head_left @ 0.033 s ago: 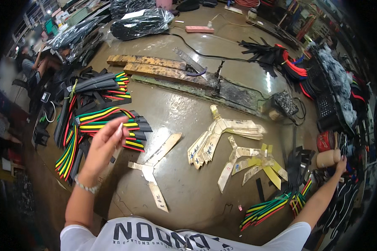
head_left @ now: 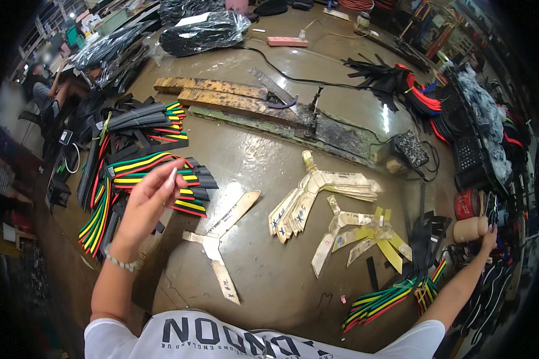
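Bent at the wrist, my left hand hovers over the table's left side, thumb and fingers drawn together. Whatever they may pinch is too small or hidden. Beyond it lies a pile of striped strips in green, yellow, red and black. Stretched far out, my right hand has its fingers closed at a dark, slender object whose kind I cannot make out. A tan thread cone is beside that hand. Between my arms lie a Y-shaped white template, a fanned template stack and yellow-taped templates.
A long worn wooden and metal fixture crosses the table's middle. More striped strips lie near my right forearm. A black crate with grey fluffy material stands at right. Plastic-wrapped bundles and a pink power strip sit farther back.
My left hand is very slightly higher, and the whole view has shifted a little. Otherwise the things on the table lie as before.
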`<state>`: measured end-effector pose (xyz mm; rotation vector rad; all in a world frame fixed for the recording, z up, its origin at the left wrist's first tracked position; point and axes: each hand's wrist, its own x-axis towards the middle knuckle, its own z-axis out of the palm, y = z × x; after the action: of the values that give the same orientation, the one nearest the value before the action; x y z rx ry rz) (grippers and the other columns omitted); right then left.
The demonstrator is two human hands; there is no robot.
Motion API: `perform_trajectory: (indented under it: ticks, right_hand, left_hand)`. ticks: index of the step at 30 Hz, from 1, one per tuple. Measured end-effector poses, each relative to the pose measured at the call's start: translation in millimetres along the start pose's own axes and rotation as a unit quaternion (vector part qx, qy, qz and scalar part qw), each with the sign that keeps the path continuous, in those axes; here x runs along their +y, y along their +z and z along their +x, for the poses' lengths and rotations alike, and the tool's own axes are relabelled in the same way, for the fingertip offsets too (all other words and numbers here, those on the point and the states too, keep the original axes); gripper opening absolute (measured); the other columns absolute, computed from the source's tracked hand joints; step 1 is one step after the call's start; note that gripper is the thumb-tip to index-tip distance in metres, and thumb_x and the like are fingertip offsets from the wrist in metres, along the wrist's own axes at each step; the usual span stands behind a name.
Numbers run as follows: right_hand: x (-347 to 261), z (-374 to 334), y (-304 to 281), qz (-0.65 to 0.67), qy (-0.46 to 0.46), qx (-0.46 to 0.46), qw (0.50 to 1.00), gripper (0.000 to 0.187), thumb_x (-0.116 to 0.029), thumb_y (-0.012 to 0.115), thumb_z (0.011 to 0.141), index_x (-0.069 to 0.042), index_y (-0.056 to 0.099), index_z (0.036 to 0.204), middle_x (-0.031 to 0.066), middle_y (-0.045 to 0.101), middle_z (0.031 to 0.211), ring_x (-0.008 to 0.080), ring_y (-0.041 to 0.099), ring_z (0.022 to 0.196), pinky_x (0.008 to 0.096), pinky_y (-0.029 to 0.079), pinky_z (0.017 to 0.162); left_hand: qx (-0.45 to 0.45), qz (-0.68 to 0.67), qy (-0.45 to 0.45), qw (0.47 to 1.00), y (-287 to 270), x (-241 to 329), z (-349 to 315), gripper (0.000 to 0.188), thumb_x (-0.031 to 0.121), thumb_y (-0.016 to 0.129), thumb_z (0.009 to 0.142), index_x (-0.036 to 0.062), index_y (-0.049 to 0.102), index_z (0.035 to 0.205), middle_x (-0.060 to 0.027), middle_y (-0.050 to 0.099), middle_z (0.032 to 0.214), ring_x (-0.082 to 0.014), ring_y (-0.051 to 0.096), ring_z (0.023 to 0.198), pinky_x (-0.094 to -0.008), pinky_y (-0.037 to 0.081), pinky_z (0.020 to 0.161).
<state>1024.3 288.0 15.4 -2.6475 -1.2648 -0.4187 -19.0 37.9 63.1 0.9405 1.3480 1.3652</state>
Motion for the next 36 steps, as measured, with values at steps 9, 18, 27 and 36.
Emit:
perform_trajectory:
  ticks: [9,18,27,36]
  right_hand:
    - [-71.7,-52.1,-66.9,-0.091,0.296,0.141,0.940,0.041,-0.039,0.054,0.083,-0.017,0.068,0.114,0.0153,0.062,0.122,0.0379,0.045,0.124,0.0508,0.036,0.097]
    - [-201.0,-184.4,-201.0,0.553,-0.118,0.171,0.806,0.044,-0.015,0.037,0.099,0.005,0.037,0.138,0.0153,0.064,0.115,0.0222,0.063,0.103,0.0292,0.047,0.089]
    - [-451.7,-587.8,-312.3,0.465,-0.549,-0.115,0.685,0.093,-0.044,0.084,0.053,-0.006,0.044,0.128,0.0074,0.056,0.102,0.0202,0.053,0.090,0.0367,0.038,0.086]
    - [-481.7,-689.0,-369.0,0.359,-0.632,0.056,0.685,0.078,-0.062,0.078,0.055,-0.009,0.055,0.108,0.0072,0.052,0.091,0.0253,0.054,0.084,0.0448,0.032,0.088]
  left_hand:
    - [-0.022,-0.050,0.038,0.998,5.0,5.4,8.3,0.036,0.018,0.053,0.099,0.0004,0.052,0.129,-0.0046,0.063,0.106,-0.0055,0.054,0.085,-0.0203,0.045,0.077]
    - [-0.040,-0.105,0.113,0.987,-11.4,37.5,-51.6,0.034,0.013,0.053,0.097,-0.0021,0.052,0.128,-0.0110,0.065,0.108,-0.0108,0.060,0.087,-0.0229,0.045,0.073]
    - [-0.135,-0.144,0.157,0.968,-27.5,67.6,-94.5,0.038,0.013,0.052,0.098,-0.0015,0.048,0.134,-0.0150,0.065,0.111,-0.0132,0.063,0.082,-0.0216,0.043,0.065]
    - [-0.164,-0.141,0.162,0.963,-70.0,56.9,-129.6,0.037,0.010,0.054,0.097,-0.0019,0.051,0.131,-0.0143,0.065,0.109,-0.0135,0.063,0.083,-0.0214,0.042,0.062]
